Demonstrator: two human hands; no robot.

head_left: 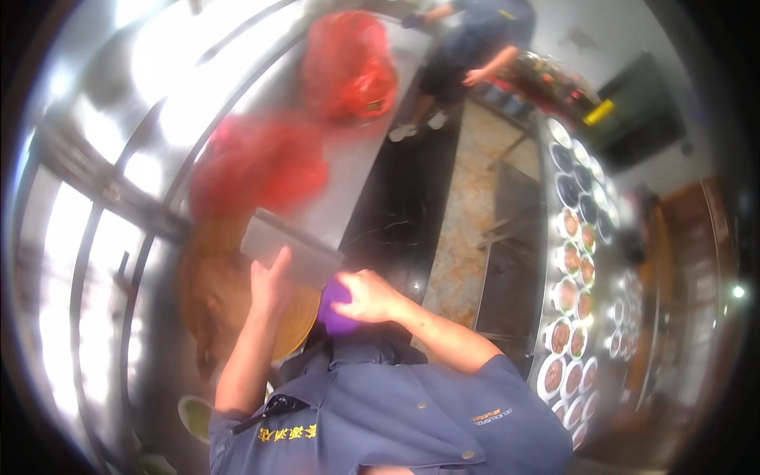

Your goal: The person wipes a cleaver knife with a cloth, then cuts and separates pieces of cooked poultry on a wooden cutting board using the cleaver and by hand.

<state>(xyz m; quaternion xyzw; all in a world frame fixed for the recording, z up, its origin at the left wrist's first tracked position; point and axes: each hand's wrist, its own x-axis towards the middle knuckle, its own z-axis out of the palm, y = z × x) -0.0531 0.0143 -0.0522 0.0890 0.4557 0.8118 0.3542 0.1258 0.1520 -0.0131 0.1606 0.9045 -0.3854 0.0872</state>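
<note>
My left hand [271, 279] is closed on a broad grey cleaver [289, 244], with the thumb lying against the blade. The blade is tilted, and its handle cannot be made out. Close to the blade's right end, my right hand [366, 296] grips a bunched purple cloth [339, 315]. Whether the cloth touches the metal is unclear. Beneath my left hand lies a round yellow-brown chopping board [303, 314]. A brown piece that looks like meat [207, 321] is at its left side, blurred.
Two red plastic bags [348, 67] [261, 166] sit beyond the board on the metal counter [336, 202]. Rows of bowls [559, 336], several with food, line the right-hand table. Another person [483, 39] stands at the far end of the dark floor strip [404, 190].
</note>
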